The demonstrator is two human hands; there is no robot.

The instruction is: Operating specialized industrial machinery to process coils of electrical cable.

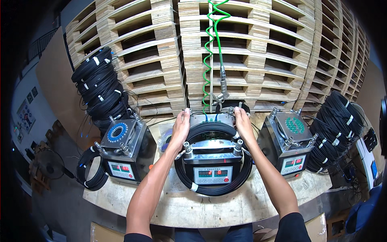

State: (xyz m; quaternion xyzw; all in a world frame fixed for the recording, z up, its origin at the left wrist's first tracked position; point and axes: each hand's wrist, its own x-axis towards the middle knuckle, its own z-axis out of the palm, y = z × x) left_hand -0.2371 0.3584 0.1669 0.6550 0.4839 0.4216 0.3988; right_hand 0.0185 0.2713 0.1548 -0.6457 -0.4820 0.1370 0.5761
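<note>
In the middle stands a bench-top machine with a metal top, corner posts and a lit red display on its front. A black cable coil, bound with white ties, hangs around it and passes over its top. My left hand is closed at the rear left corner knob. At the rear right corner knob, my right hand is closed likewise. The hands partly hide both knobs. Two blue-tipped connectors show at the back between my hands.
Similar machines stand left, with a blue ring plate, and right, with a green-dotted plate. Black cable coils pile up at the left and right. An air gun hangs from a green spiral hose before wooden pallets.
</note>
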